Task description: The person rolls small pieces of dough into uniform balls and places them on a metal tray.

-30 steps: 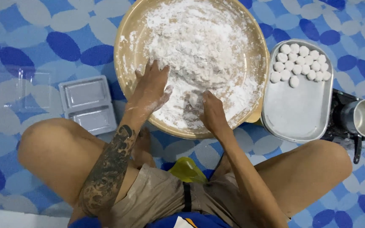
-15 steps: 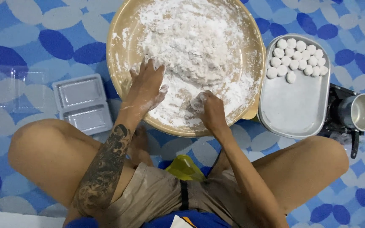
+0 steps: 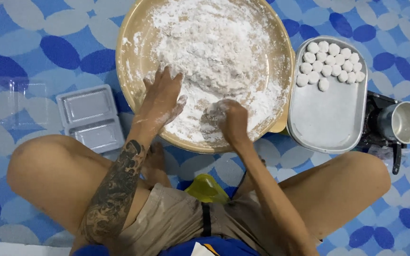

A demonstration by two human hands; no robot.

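We sit cross-legged on the patterned floor (image 3: 34, 42), both hands in the wide tan basin (image 3: 134, 102). Our left hand (image 3: 163, 95) lies spread, fingers wide, against the floured dough mound (image 3: 214, 52); our right hand (image 3: 231, 118) cups closed round a small lump of it. The dough looks soft, powdery, crumbly — best pinched from the edge. A metal tray (image 3: 328, 118) of white balls (image 3: 330, 64) sits just right.

White floury dough mound (image 3: 214, 57), apparently crumbly, in tan basin (image 3: 129, 90)
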